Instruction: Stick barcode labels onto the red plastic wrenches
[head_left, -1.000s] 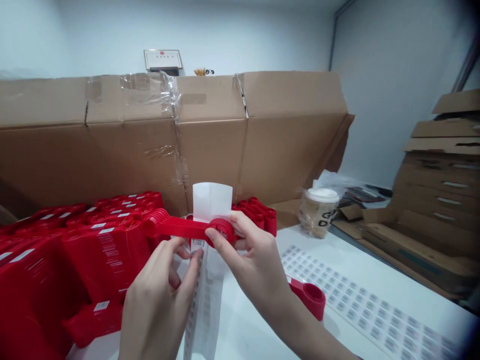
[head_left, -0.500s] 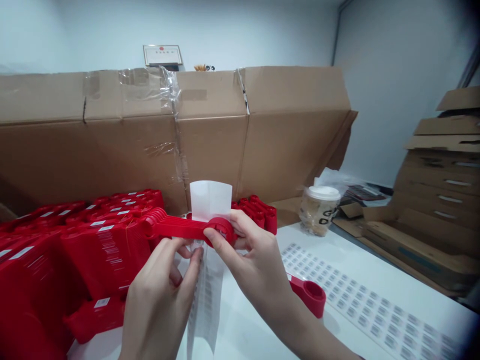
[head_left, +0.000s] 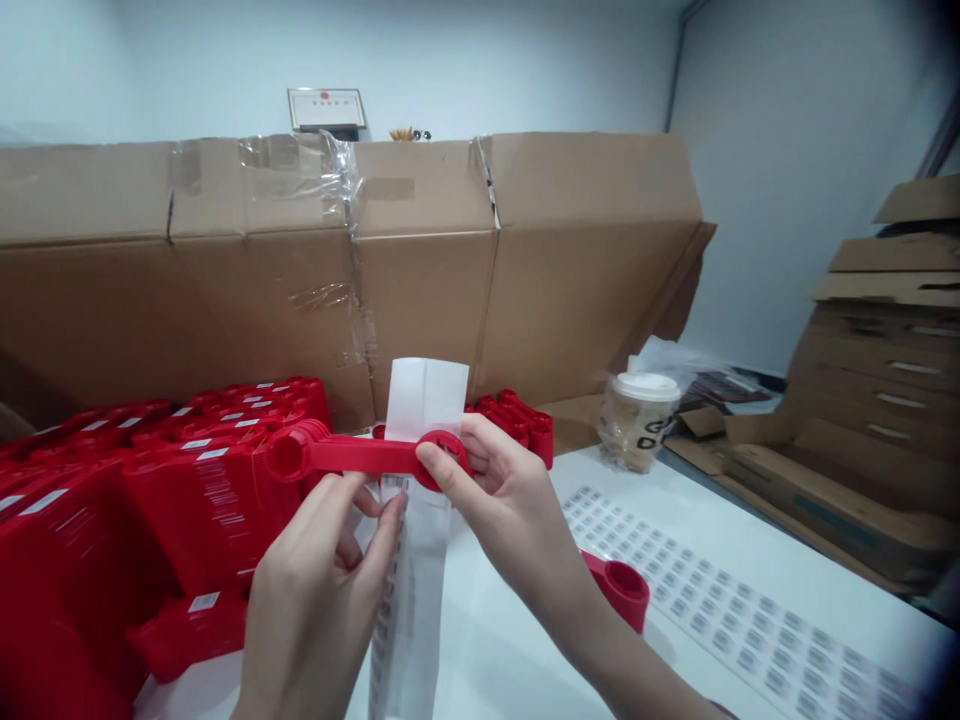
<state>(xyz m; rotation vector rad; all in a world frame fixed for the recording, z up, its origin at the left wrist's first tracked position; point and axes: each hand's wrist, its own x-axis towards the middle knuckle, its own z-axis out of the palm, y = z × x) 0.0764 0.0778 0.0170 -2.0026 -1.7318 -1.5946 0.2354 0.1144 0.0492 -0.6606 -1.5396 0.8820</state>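
My right hand [head_left: 506, 480] grips the round end of a stack of red plastic arms with ringed ends [head_left: 360, 455], thumb in front and fingers behind. The stack lies roughly level, its other end pointing left. A white strip of barcode labels [head_left: 412, 580] hangs upright behind it, its blank top [head_left: 427, 395] rising above the stack. My left hand [head_left: 315, 580] is closed at the strip's left edge, thumb and forefinger at a barcode label [head_left: 395, 483] just under the stack. Whether the label is loose from the strip I cannot tell.
Stacked red parts with white labels [head_left: 210, 500] fill the left side; more red parts [head_left: 514, 420] sit behind my right hand. A red ringed part [head_left: 622, 590] and a label sheet [head_left: 720, 600] lie right, near a lidded cup [head_left: 641, 420]. Cardboard [head_left: 420, 300] stands behind.
The stack of red arms has turned so that its left ringed end faces me more and sits slightly further left. The strip's top has shifted a little right. Both hands have barely moved.
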